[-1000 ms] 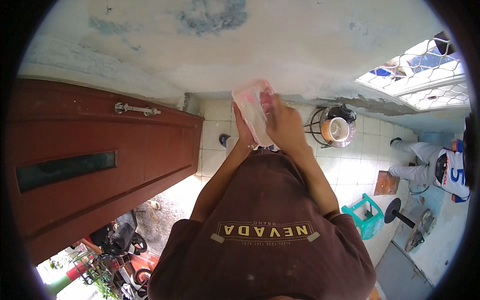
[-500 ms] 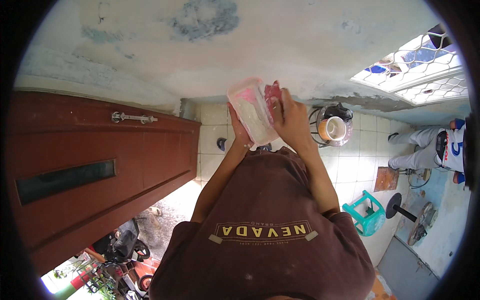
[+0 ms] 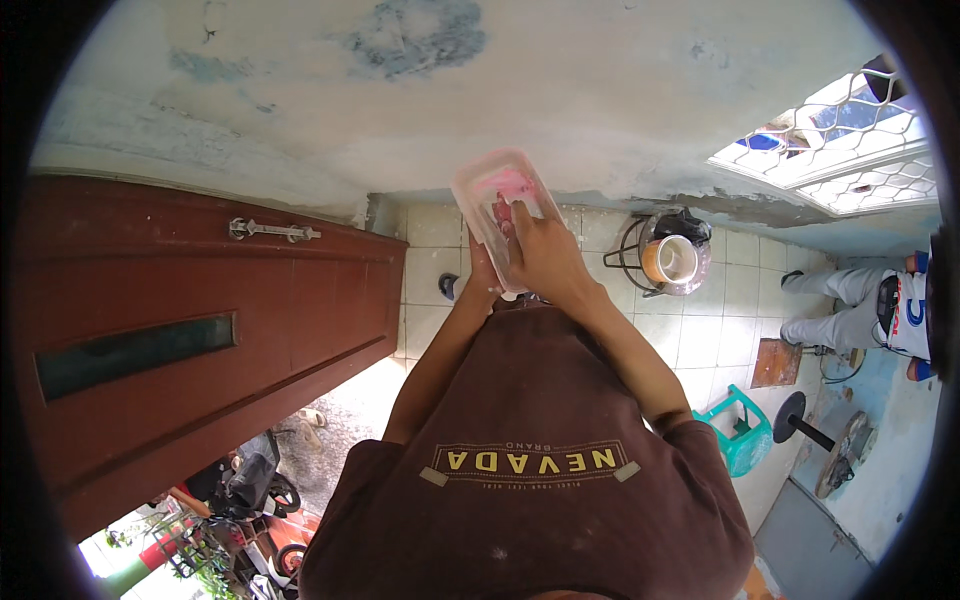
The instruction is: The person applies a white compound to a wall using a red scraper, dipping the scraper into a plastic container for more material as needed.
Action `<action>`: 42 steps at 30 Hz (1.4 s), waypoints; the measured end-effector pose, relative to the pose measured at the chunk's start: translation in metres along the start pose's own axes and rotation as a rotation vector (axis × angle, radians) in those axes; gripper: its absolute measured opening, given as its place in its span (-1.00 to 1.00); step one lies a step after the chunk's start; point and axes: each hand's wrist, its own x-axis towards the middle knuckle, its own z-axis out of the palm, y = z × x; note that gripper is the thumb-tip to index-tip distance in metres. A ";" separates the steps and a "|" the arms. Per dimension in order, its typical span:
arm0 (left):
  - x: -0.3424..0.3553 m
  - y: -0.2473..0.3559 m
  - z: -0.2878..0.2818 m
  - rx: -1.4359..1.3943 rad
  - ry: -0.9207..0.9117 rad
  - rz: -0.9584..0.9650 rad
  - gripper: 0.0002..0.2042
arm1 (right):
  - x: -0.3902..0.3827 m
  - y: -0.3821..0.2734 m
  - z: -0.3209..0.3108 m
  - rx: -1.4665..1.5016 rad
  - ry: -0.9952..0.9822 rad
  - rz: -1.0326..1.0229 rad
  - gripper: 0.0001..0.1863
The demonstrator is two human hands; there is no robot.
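Note:
A translucent pinkish rectangular plastic tub (image 3: 466, 205) is held up in front of my chest, near the wall. My left hand (image 3: 484, 270) grips it from its left side and underneath, most of the fingers hidden behind it. Pale, wet-looking paste and pink smears coat its inside. In my right hand (image 3: 552, 256) is a dark red putty scraper (image 3: 503, 212), dipped into the tub with the index finger stretched along it. The hand covers part of the scraper and the tub's right side.
A patchy plastered wall (image 3: 600, 110) stands ahead, a brown door (image 3: 180, 290) at left. Right of me, an orange-and-white bucket (image 3: 672, 260) sits on a round stool (image 3: 704, 272). Farther right are a green plastic stool (image 3: 750, 450), a pedestal (image 3: 806, 420) and another person (image 3: 850, 305).
My right hand has moved left and turned, bringing the scraper from beside the tub's right rim down into it. The tub stays in my left hand, nearly in place.

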 end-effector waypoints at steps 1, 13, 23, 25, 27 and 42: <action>-0.001 -0.001 -0.004 -0.005 -0.001 -0.008 -0.26 | 0.000 0.003 -0.001 0.027 0.049 -0.046 -0.80; -0.005 0.004 0.002 0.079 0.017 -0.012 -0.20 | -0.015 0.029 -0.049 0.077 0.132 0.206 -0.76; -0.009 -0.015 0.034 0.360 0.191 0.067 -0.12 | -0.027 0.047 -0.029 0.023 0.097 0.201 -0.74; -0.010 -0.019 0.031 0.329 0.207 0.076 -0.12 | -0.028 0.043 -0.020 -0.021 0.074 0.243 -0.69; -0.009 -0.023 0.025 0.321 0.221 0.094 -0.13 | -0.027 0.042 -0.009 0.052 0.082 0.191 -0.66; -0.009 -0.018 0.003 0.037 0.103 0.101 -0.21 | -0.009 0.002 -0.021 0.021 -0.058 0.199 -0.59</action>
